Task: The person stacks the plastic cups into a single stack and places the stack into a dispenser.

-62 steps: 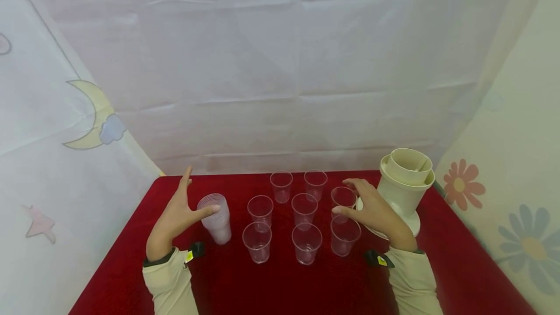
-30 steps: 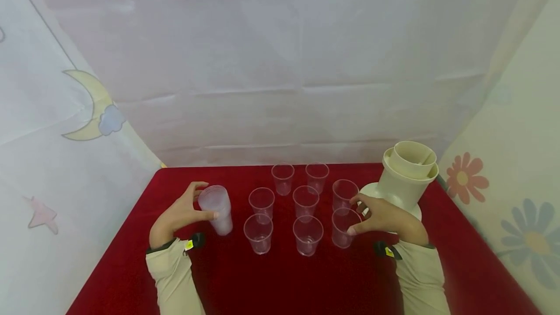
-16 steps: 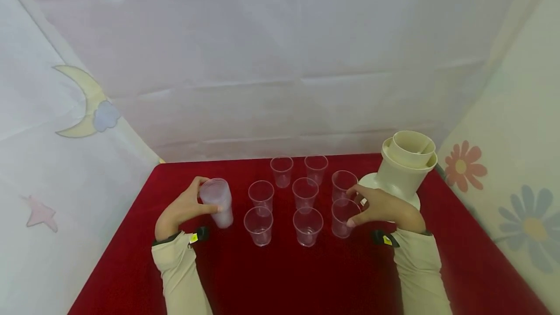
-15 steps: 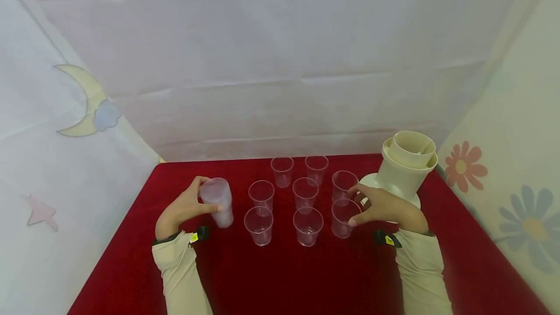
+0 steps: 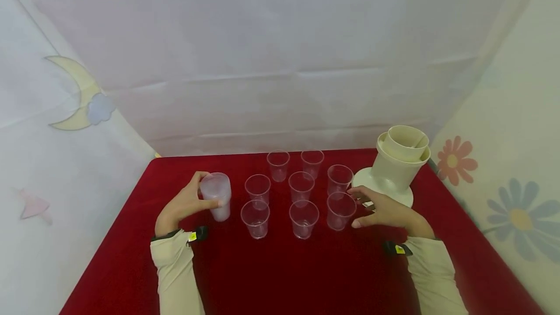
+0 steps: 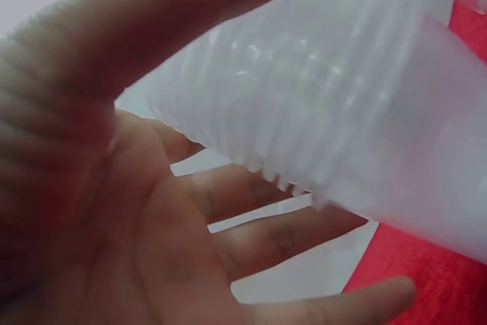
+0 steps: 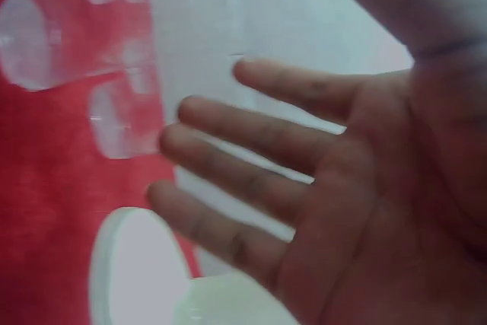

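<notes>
My left hand (image 5: 184, 206) grips a nested stack of clear plastic cups (image 5: 222, 190) at the table's left, the thumb across the near side and the fingers behind. The left wrist view shows the stack's ridged rims (image 6: 304, 74) between thumb and fingers. My right hand (image 5: 387, 211) hovers with nothing in it, just right of the front-right plastic cup (image 5: 339, 214); its fingers are loosely spread in the right wrist view. Several single clear cups stand upright in rows between the hands, among them a front-middle cup (image 5: 303, 222) and a front-left cup (image 5: 256, 222).
Behind the right hand stands a cream-coloured piece (image 5: 395, 169) with stacked round tubes and a wide round base. Red cloth (image 5: 280, 271) covers the table. A pale cloth backdrop (image 5: 245, 86) rises at the table's back edge, with printed side panels left and right.
The left hand has come in round the stack of cups from an open pose beside it. My right hand has dropped from over the right-hand cups and drawn off to their right.
</notes>
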Action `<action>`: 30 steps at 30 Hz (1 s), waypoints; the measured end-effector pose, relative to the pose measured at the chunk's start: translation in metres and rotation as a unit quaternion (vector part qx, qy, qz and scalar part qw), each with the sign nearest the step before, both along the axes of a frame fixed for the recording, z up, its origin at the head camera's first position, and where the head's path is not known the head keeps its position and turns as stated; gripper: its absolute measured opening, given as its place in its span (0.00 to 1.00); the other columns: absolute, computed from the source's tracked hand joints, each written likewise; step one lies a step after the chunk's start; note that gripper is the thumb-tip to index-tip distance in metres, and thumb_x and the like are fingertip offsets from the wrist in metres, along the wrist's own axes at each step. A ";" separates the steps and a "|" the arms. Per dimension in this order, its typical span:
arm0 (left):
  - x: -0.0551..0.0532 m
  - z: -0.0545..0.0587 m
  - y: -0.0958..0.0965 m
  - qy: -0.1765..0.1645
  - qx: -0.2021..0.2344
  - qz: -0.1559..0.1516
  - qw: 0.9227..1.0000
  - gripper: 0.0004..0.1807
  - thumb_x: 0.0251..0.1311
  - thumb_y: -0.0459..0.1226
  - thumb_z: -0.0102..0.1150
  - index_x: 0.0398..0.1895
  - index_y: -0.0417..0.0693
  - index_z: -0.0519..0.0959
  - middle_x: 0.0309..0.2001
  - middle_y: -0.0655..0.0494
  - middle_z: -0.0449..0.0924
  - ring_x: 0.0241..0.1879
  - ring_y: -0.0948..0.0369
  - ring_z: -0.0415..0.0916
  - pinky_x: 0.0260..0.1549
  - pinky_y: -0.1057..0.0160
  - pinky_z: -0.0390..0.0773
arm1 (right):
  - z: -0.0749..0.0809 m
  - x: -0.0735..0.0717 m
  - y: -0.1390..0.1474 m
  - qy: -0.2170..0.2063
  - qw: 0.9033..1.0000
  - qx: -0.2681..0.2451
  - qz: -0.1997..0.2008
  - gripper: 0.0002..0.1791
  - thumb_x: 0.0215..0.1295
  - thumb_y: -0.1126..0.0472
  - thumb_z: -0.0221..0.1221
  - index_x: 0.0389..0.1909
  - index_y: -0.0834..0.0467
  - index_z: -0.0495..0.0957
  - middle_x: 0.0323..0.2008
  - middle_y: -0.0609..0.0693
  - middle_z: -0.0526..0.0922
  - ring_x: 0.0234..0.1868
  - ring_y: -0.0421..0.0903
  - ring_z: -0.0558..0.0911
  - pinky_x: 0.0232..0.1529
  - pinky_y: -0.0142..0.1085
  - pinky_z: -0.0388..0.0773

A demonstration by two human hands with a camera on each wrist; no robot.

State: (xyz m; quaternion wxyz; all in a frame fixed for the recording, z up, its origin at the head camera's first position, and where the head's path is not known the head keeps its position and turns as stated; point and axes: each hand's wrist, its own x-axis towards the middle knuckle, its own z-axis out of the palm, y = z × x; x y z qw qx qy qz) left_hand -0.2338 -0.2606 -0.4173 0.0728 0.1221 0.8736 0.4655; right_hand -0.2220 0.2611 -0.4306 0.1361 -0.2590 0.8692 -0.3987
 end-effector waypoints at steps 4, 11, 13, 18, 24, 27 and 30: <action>-0.002 -0.005 0.003 0.003 -0.008 0.007 1.000 0.45 0.51 0.46 0.73 0.66 0.46 0.56 0.58 0.42 0.69 0.56 0.46 0.70 0.47 0.52 0.80 | -0.020 0.002 0.000 0.009 0.999 -0.028 -0.014 0.44 0.56 0.53 0.73 0.69 0.61 0.61 0.64 0.64 0.72 0.64 0.65 0.71 0.58 0.59 0.73; -0.003 -0.008 0.009 0.013 -0.008 0.013 1.000 0.48 0.48 0.48 0.75 0.67 0.48 0.56 0.59 0.42 0.70 0.58 0.45 0.70 0.49 0.46 0.80 | -0.043 0.004 -0.003 0.034 0.996 -0.069 -0.048 0.44 0.58 0.56 0.72 0.71 0.59 0.60 0.66 0.63 0.71 0.65 0.63 0.71 0.58 0.41 0.76; -0.004 -0.007 0.010 0.017 -0.011 0.017 1.000 0.47 0.48 0.48 0.76 0.67 0.50 0.56 0.59 0.43 0.70 0.58 0.45 0.70 0.50 0.46 0.79 | -0.046 0.004 -0.004 0.035 0.995 -0.077 -0.056 0.43 0.58 0.57 0.71 0.71 0.58 0.60 0.66 0.63 0.71 0.65 0.63 0.72 0.57 0.34 0.75; -0.004 -0.008 0.014 0.028 -0.007 0.018 0.999 0.47 0.49 0.47 0.75 0.67 0.50 0.57 0.60 0.42 0.71 0.58 0.44 0.71 0.49 0.46 0.80 | -0.050 0.002 -0.009 0.043 0.993 -0.089 -0.061 0.43 0.58 0.58 0.71 0.71 0.57 0.60 0.64 0.62 0.72 0.63 0.63 0.74 0.57 0.29 0.73; -0.002 -0.016 0.014 0.038 -0.003 0.025 0.999 0.46 0.49 0.48 0.76 0.67 0.52 0.57 0.60 0.43 0.71 0.57 0.44 0.72 0.48 0.46 0.81 | -0.059 0.004 -0.015 0.047 0.990 -0.112 -0.069 0.40 0.60 0.60 0.70 0.70 0.58 0.60 0.66 0.60 0.71 0.64 0.61 0.73 0.57 0.26 0.71; -0.001 -0.018 0.014 0.044 -0.001 0.032 0.999 0.46 0.49 0.48 0.76 0.67 0.53 0.58 0.60 0.43 0.71 0.57 0.43 0.73 0.48 0.45 0.81 | -0.063 0.005 -0.018 0.059 0.988 -0.122 -0.074 0.39 0.61 0.62 0.69 0.69 0.59 0.60 0.65 0.61 0.72 0.64 0.61 0.72 0.58 0.26 0.70; 0.000 -0.018 0.014 0.049 -0.005 0.034 0.998 0.46 0.49 0.48 0.75 0.67 0.53 0.58 0.60 0.43 0.72 0.57 0.43 0.72 0.47 0.44 0.81 | -0.065 0.005 -0.022 0.065 0.987 -0.126 -0.073 0.37 0.62 0.62 0.68 0.69 0.59 0.61 0.64 0.61 0.73 0.63 0.61 0.73 0.58 0.29 0.72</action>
